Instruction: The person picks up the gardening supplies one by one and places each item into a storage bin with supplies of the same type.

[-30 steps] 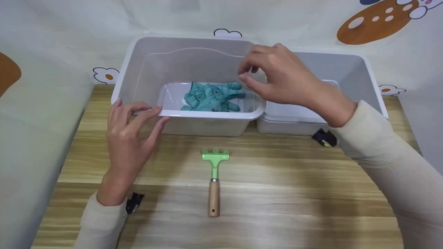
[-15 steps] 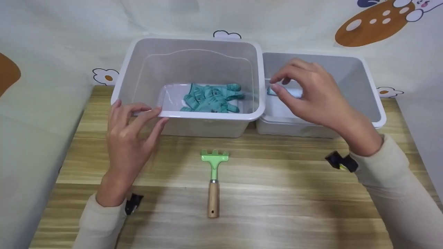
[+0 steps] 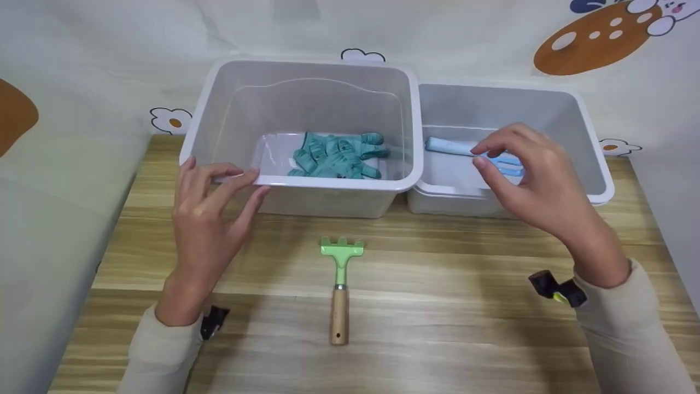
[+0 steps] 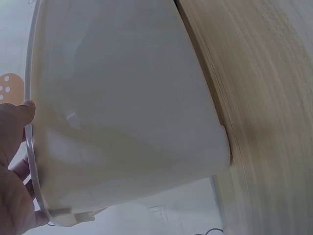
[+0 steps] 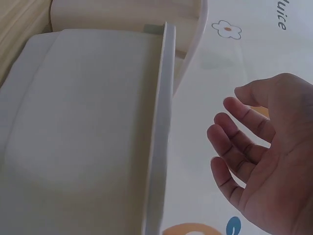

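Observation:
In the head view my left hand (image 3: 210,216) holds the near-left rim of the left plastic bin (image 3: 328,201). Its thumb lies outside the rim and its fingers reach over it, as the left wrist view also shows. A pair of crumpled green gloves (image 3: 339,156) lies on that bin's floor. Over the right plastic bin (image 3: 593,142) hovers my right hand (image 3: 541,183), fingers loosely bent, with nothing in them. Below it lies a light blue fork-shaped tool (image 3: 448,146), its pronged end partly covered by the hand. A small green hand rake (image 3: 340,290) with a wooden handle lies on the table.
The two bins stand side by side at the back of the wooden table (image 3: 437,328), the left one taller. A pale patterned cloth (image 3: 470,38) hangs behind them. Dark straps with small devices sit at both wrists.
My right hand has drawn back from above the left bin's right rim, rightward and nearer to me, which uncovers the blue fork-shaped tool. The left hand stays on the rim.

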`<state>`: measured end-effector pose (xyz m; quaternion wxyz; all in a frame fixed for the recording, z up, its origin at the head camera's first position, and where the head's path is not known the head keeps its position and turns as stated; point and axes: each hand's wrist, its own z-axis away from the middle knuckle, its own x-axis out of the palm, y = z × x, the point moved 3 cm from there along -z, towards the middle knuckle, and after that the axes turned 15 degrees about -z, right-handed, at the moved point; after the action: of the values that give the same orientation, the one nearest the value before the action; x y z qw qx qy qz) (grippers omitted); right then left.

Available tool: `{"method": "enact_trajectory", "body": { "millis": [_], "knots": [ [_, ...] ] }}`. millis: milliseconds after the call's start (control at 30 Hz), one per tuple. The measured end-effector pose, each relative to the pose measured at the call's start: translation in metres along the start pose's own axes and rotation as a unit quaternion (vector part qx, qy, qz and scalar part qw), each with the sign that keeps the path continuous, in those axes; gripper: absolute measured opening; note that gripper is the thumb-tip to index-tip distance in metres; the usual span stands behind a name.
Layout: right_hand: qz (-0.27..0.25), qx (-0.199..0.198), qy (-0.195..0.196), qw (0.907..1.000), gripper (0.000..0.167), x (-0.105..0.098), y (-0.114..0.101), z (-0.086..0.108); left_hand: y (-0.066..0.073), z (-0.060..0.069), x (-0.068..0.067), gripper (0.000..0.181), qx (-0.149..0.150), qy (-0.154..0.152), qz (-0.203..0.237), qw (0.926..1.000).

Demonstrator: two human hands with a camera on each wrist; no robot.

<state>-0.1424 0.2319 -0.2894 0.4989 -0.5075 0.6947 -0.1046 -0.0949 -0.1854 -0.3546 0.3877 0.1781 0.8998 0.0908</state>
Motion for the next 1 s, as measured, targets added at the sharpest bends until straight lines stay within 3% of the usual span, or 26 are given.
{"method": "enact_trajectory", "body": {
  "millis": [433,1000],
  "knots": [
    [-0.031,0.04,0.049,0.9975,0.012,-0.011,0.023,0.028,0.001,0.002,0.002,0.031,-0.006,-0.002,0.007,1.0],
    [0.011,0.043,0.137,0.9896,0.015,-0.027,0.036,0.076,0.0,0.001,0.001,0.029,0.003,0.013,0.013,0.9998]
  ]
}}
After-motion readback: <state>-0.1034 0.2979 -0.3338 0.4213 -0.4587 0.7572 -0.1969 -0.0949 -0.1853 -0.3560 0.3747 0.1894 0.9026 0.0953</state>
